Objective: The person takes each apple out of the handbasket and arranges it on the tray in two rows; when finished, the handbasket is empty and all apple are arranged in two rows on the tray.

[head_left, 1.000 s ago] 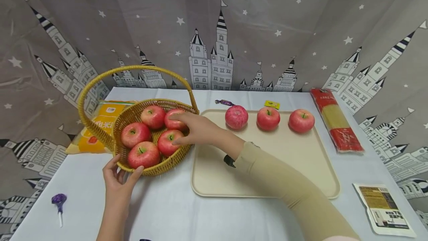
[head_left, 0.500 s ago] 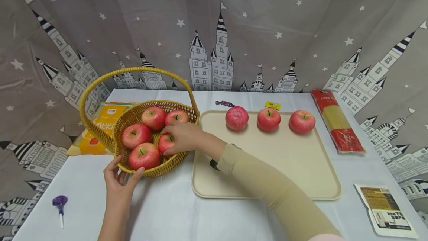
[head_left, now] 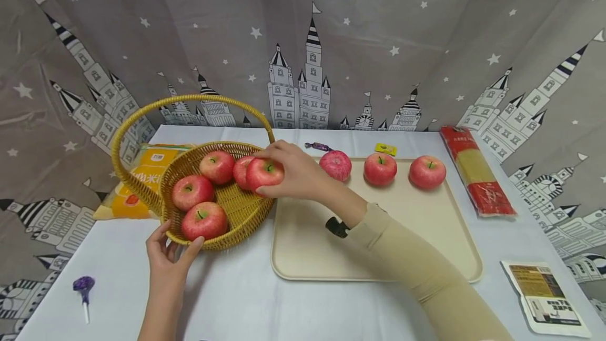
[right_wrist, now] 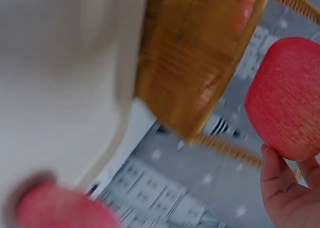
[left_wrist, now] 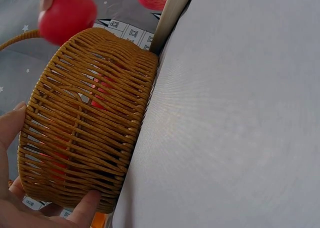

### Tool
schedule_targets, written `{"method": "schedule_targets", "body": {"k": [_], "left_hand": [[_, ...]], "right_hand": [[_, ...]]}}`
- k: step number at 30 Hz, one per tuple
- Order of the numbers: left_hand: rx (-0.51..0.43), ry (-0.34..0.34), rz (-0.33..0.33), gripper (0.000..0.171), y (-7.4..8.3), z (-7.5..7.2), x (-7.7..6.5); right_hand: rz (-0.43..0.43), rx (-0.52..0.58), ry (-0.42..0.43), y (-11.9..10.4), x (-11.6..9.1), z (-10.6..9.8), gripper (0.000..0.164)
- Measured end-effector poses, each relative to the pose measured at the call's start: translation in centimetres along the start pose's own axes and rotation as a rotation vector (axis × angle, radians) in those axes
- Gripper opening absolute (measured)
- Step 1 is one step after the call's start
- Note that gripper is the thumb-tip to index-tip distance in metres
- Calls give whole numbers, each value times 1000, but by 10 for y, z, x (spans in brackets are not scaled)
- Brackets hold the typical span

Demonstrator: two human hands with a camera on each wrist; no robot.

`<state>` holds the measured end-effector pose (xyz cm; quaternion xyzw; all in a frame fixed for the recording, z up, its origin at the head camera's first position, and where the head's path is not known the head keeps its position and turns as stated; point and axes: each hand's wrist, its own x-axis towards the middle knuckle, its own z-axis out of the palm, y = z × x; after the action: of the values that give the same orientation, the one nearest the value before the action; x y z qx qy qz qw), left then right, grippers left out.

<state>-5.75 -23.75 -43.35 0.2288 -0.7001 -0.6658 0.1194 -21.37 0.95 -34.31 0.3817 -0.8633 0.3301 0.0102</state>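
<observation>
Pinched between the thumb and fingers of the right hand, above the right side of a woven yellow basket: a red apple, round and full, with a short green stem set in a paler, yellow-green hollow. Seen close from the right wrist, deep pinkish red and finely flecked, with an orange-yellow blush by the fingertips (the lower edge of the fruit in that view). From the head view, overlapping a partly hidden apple in the basket; impossible to tell from there whether touching. At the basket's near left side, the left hand, thumb and fingers spread apart, gripping the rim and wall. Also inside the basket, three more apples, red with yellowish patches. To the right, a cream tray with a row of three red apples along its far edge.
</observation>
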Motion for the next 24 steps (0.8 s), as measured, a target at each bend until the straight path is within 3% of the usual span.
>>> {"method": "schedule_targets", "body": {"k": [5,13,17,24], "left_hand": [[-3,-2,2,76,0,0,0],[16,0,-15,77,-2,0,1],[16,-5,-19,77,-3,0,1],[12,1,-4,77,-2,-1,0]], "right_hand": [[114,13,23,30,-18,-8,61],[207,-119,-12,65,-16,12,64],[253,-176,-20,76,-8,23,66],[335,-155,22,77,-5,27,70]]}}
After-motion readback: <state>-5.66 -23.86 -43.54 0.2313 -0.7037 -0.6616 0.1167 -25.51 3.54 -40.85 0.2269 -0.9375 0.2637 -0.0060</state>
